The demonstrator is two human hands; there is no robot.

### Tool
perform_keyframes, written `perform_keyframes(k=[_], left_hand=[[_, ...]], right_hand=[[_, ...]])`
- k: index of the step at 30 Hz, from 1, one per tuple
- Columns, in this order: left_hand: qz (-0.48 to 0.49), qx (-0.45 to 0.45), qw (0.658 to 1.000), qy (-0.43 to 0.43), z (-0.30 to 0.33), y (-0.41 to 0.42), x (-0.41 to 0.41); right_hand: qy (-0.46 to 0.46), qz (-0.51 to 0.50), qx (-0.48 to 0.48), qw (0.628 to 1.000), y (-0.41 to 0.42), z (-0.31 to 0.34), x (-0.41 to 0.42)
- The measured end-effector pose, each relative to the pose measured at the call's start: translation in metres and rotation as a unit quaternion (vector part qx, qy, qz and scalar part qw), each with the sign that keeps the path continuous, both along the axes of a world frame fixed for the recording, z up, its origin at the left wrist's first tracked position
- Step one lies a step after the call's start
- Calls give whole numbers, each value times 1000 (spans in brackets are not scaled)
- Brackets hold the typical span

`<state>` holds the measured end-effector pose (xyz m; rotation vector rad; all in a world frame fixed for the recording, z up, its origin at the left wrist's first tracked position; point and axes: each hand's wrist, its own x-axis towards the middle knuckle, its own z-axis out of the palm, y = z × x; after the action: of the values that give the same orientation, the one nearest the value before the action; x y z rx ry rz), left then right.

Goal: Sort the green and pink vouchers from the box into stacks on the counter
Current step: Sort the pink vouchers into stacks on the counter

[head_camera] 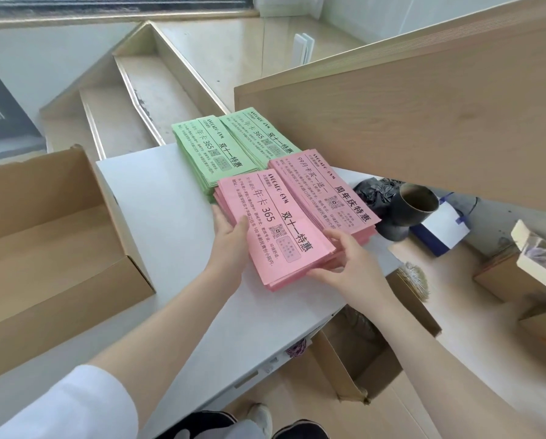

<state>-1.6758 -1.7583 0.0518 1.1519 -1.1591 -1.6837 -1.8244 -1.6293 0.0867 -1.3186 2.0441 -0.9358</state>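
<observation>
From my remote seat I see the white counter (pixel 170 248) running away from me, with the open cardboard box (pixel 53 248) sitting on its left side, its inside bare as far as I can see. Above the counter's right edge a large wooden panel (pixel 423 122) juts in.

Four stacks lie at the counter's far right end. Two green voucher stacks (pixel 208 153) sit side by side at the far edge, touching. Nearer me lie the right pink stack (pixel 322 188), along the right edge, and the near pink stack (pixel 275 236), which overlaps the near end of the green ones.

My left hand (pixel 230 239) presses flat against the near pink stack's left edge, fingers straight, thumb on the top sheet. My right hand (pixel 347 258) grips that stack's near right corner, fingers curled under the edge and thumb on top.

Beyond the right edge, lower down, stand a dark cup (pixel 414 204) and a white-and-blue box (pixel 439 229).
</observation>
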Motion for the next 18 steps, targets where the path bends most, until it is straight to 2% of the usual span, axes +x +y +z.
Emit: perform_keyframes(k=[5,9,10,12,14,18], left_hand=[[13,2,1000,-22,-17,24,-17],[17,-1,1000,-23,-15,22,-17],[21,1,1000,-11,-15,18,-16],[46,10,999,8,-7,7,-14],[72,12,997,13,5,-7,-15],[81,7,996,-30,11,-30,-19]], right_hand=[[131,25,-15,991,-10,-1,-7],[254,87,11,963,-12,14,-20],[250,76,-3,965,-11,22,-28],[186,18,-56,981,-18,38,-48],[130,-18,-70,989,-38,43,-66],[98,-11,78,992,-102,45,-83]])
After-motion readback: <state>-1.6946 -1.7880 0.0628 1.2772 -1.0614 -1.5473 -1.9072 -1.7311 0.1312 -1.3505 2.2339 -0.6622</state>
